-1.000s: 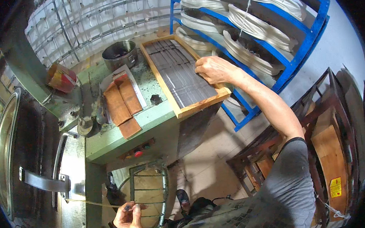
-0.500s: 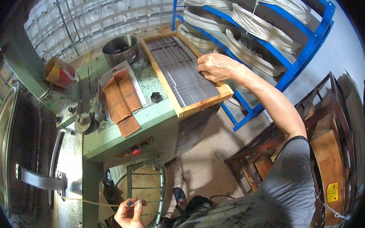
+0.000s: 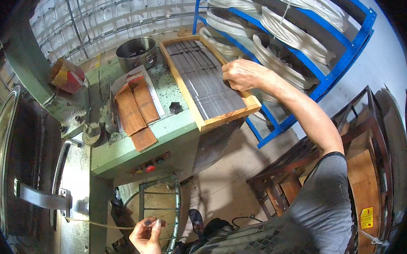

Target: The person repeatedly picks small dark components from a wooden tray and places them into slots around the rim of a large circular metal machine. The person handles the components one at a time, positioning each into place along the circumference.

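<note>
My right hand [image 3: 243, 74], fingers curled together, rests at the right side of a shallow wooden tray [image 3: 227, 118]. Thin dark grey rods [image 3: 205, 87] lie packed side by side in that tray, with a few bundles crossing near its far end. Whatever the right fingertips hold is hidden. Low in the picture, my left hand [image 3: 146, 240] pinches a small dark piece [image 3: 149, 222] between thumb and fingers. A thin tan cord [image 3: 100, 224] runs from the metal machine front [image 3: 80, 204] toward this hand; whether it is held cannot be made out.
On the green machine top [image 3: 166, 122] are brown wooden slats [image 3: 137, 107], a metal pot [image 3: 136, 54] and a red-yellow can [image 3: 66, 75]. A blue rack [image 3: 322, 85] with white bundles stands at the right. Below it is a dark metal frame [image 3: 376, 130].
My left hand has shifted slightly to the right, still pinching the small dark piece. My right hand stays at the tray's side, and the whole view has moved a little.
</note>
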Motion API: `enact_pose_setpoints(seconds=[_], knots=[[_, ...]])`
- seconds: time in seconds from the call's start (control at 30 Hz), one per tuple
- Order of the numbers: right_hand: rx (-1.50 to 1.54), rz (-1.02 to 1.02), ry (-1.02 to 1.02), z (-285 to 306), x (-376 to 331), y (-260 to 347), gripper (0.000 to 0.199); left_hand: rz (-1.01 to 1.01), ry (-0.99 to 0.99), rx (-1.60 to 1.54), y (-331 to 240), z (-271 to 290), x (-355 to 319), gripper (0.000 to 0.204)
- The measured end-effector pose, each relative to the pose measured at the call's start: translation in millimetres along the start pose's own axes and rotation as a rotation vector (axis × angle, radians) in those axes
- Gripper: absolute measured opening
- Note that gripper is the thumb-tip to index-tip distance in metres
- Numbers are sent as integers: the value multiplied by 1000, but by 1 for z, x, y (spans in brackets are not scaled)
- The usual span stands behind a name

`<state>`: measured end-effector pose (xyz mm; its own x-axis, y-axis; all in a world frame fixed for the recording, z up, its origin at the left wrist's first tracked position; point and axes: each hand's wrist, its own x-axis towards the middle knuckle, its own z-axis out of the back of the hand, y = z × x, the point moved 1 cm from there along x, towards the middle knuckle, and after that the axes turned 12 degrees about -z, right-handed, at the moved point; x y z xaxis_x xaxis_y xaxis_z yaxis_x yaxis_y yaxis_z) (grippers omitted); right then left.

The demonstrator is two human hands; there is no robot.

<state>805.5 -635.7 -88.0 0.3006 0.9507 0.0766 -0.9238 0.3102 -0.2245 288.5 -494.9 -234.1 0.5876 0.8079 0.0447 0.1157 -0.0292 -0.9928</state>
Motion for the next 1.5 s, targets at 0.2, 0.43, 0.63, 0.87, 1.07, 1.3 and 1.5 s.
enact_pose_setpoints(seconds=[0.2,0.43,0.63,0.87,1.07,1.3,1.5], knots=[[-97,-94,141,-1,13,4,12,9,53,-33,-2,-6,3,11],[-104,-167,164,10,17,11,13,21,56,-19,5,-3,1,11],[65,-215,188,22,15,-2,14,44,67,-27,9,1,0,11],[341,-329,69,22,8,-36,28,64,109,-25,11,-3,6,14],[522,-485,-40,49,11,-27,29,95,162,-32,-18,-31,30,24],[980,141,-294,96,28,137,13,-153,318,-537,-73,-86,90,52],[974,402,-585,107,40,300,15,-262,79,-795,-101,-28,91,41]])
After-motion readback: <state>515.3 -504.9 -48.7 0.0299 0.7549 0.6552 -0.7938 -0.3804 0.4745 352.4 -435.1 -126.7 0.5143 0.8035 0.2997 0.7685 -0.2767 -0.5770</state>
